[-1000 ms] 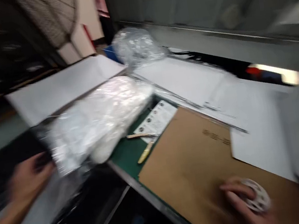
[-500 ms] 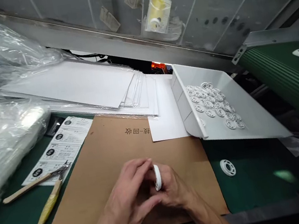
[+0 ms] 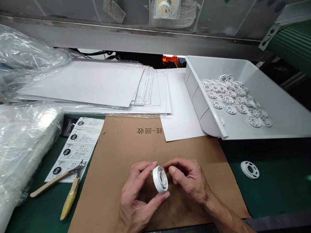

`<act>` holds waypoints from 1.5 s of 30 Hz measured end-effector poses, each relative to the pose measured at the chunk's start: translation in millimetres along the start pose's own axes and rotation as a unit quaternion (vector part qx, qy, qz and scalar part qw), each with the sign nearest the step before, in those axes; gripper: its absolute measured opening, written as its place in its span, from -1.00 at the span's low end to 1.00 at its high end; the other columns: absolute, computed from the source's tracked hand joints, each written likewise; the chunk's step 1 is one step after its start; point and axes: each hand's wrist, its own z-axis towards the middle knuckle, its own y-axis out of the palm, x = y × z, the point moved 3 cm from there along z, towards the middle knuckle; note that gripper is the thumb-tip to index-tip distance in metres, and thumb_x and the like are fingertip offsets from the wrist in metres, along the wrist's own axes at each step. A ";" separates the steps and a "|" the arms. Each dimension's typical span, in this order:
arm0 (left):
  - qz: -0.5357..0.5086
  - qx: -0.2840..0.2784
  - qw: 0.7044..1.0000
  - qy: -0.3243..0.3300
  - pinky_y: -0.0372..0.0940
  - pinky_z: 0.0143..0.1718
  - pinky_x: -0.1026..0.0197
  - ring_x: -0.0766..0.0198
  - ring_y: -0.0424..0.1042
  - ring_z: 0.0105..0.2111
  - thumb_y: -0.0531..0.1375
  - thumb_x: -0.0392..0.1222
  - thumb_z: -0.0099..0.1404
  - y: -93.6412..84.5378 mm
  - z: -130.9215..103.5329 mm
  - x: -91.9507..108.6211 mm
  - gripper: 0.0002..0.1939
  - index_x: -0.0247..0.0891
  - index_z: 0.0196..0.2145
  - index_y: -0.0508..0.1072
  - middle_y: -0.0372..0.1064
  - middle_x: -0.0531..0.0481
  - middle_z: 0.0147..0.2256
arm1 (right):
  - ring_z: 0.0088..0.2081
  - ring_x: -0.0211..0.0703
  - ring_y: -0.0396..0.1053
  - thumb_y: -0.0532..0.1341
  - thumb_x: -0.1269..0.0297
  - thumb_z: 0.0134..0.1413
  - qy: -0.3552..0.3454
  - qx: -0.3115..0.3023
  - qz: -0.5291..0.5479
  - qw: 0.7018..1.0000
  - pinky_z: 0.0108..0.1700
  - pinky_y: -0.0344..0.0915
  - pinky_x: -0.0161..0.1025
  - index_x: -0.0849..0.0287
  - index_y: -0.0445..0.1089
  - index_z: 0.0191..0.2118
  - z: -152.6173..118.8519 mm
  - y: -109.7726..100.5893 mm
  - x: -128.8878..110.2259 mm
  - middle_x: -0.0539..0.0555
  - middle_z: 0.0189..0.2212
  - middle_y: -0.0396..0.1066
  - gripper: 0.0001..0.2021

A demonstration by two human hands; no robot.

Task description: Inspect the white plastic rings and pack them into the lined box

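Note:
A white plastic ring with slots in its face (image 3: 160, 179) stands on edge between the thumb and fingers of my left hand (image 3: 137, 199), above the brown cardboard (image 3: 115, 157). Close on its right side is my right hand (image 3: 191, 179), its fingers curled and thumb drawn in toward the index finger. Whether those fingertips touch the ring or pinch something small, I cannot make out. Another such ring lies flat to the right, a loose white ring (image 3: 250, 170) on the green mat (image 3: 284, 194).
A pale grey bin (image 3: 283, 113) holding many white rings is at the right, beside a green conveyor belt (image 3: 305, 47). Nippers (image 3: 70, 191) rest on a printed label sheet (image 3: 87, 132) at left. Plastic bags (image 3: 17, 152) and white sheets (image 3: 89, 83) lie behind.
My hands have moved apart slightly, and the ring has turned so its slotted face shows to the right. The view has shifted, with the bench items sitting farther right.

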 end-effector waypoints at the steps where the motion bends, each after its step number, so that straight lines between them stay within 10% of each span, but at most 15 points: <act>1: -0.010 0.009 1.000 -0.005 0.48 0.07 0.12 0.07 0.49 0.04 0.41 -0.07 0.28 2.4 -1.9 -1.4 -0.41 0.06 0.24 0.43 0.44 -0.09 0.04 | -0.60 -0.26 0.27 0.21 0.20 0.29 0.018 -0.025 -0.002 1.000 -0.51 0.19 -0.32 0.18 0.59 -0.29 -0.9 2.9 2.1 -0.05 -0.62 0.38 -0.76; 17: -0.062 0.055 0.995 -0.057 0.49 -0.08 0.16 0.08 0.58 -0.14 0.38 0.20 0.25 7.3 -2.7 -11.3 -0.48 -0.21 0.00 0.63 0.58 -0.16 -0.12 | -0.60 -0.32 0.13 0.14 0.14 0.42 0.000 -0.044 0.027 0.999 -0.47 0.07 -0.30 0.16 0.34 -0.59 -6.3 11.1 14.1 -0.10 -0.67 0.20 -0.51; 45: -0.039 -0.013 0.999 -0.035 0.41 -0.24 0.21 0.21 0.48 -0.27 0.37 -0.13 0.19 11.7 4.7 -0.1 -0.72 -0.22 -0.17 0.46 0.47 0.00 -0.26 | -0.55 -0.25 0.24 0.28 0.30 0.14 -0.120 -0.008 0.064 0.991 -0.46 0.15 -0.28 0.13 0.50 -0.35 -5.5 4.7 -0.4 -0.04 -0.56 0.38 -0.92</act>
